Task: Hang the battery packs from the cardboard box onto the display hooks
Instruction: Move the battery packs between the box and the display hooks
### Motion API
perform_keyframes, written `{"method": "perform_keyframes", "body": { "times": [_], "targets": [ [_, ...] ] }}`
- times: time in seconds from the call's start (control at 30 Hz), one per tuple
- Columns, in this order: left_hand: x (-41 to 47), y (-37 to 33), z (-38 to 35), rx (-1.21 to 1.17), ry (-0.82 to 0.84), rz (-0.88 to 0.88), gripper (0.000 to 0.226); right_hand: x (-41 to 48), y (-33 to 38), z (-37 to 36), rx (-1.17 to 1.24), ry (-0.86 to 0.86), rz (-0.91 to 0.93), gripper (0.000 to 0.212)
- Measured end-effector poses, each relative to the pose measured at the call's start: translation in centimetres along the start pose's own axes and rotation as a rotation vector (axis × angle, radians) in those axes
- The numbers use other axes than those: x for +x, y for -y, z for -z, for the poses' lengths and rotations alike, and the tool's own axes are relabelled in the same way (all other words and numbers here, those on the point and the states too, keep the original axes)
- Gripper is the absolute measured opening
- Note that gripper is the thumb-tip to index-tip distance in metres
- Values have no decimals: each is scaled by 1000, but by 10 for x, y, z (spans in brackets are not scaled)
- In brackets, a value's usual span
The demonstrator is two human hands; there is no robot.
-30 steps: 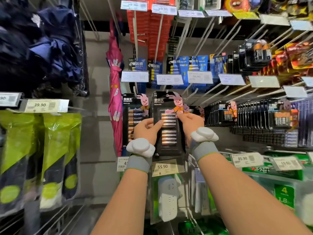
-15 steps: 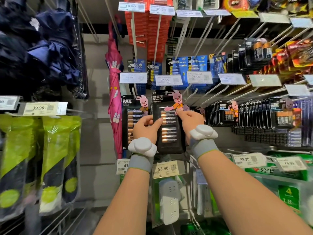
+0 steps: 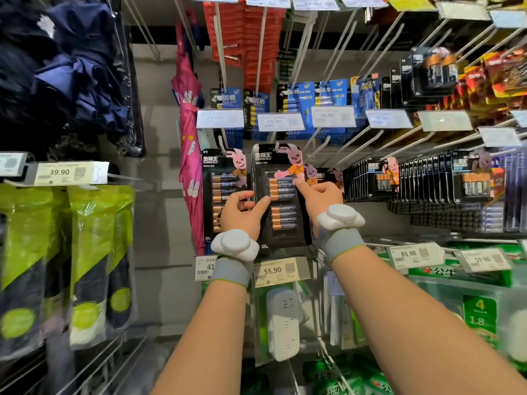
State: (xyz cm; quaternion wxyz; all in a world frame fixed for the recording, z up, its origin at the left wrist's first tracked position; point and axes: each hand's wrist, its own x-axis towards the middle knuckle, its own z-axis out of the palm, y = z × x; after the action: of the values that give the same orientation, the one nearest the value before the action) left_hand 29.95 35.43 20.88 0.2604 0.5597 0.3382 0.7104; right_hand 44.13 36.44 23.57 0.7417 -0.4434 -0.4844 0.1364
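Note:
A black Duracell battery pack (image 3: 281, 220) with a pink rabbit on its card hangs upright in front of me, its top at a display hook (image 3: 277, 146). My left hand (image 3: 242, 209) grips the pack's left edge, thumb across the front. My right hand (image 3: 320, 195) pinches its right edge near the rabbit. A second black pack (image 3: 219, 178) hangs just to the left, partly behind my left hand. The cardboard box is out of view.
Rows of black battery packs (image 3: 413, 181) fill hooks to the right, blue packs (image 3: 302, 101) hang above. A pink folded umbrella (image 3: 189, 143) hangs left of the packs. Price tags (image 3: 272, 270) and a white power strip (image 3: 282, 323) sit below. Green umbrella bags (image 3: 91, 252) hang far left.
Both hands and the pack between them have risen slightly along the hook. The grip looks the same.

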Motion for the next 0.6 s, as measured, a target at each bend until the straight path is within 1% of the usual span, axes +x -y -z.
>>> {"method": "perform_keyframes", "body": {
  "times": [0.1,0.23,0.37,0.43,0.53,0.6],
  "targets": [
    [-2,1,2,15,-13,3,36,-9,-4,5,46,37,-57,37],
    [-7,2,4,28,-6,5,33,-17,-9,8,28,67,-87,27],
    [-12,3,5,11,-27,21,25,-23,-10,13,5,77,-106,27],
    [-15,2,5,-2,-68,21,23,-30,-8,16,15,74,-108,29],
    [-21,-1,3,2,-128,-3,17,-38,-6,26,5,31,-94,37],
    [-24,-5,3,-10,-157,-15,15,-42,0,30,-14,22,-93,35]
  ]
}}
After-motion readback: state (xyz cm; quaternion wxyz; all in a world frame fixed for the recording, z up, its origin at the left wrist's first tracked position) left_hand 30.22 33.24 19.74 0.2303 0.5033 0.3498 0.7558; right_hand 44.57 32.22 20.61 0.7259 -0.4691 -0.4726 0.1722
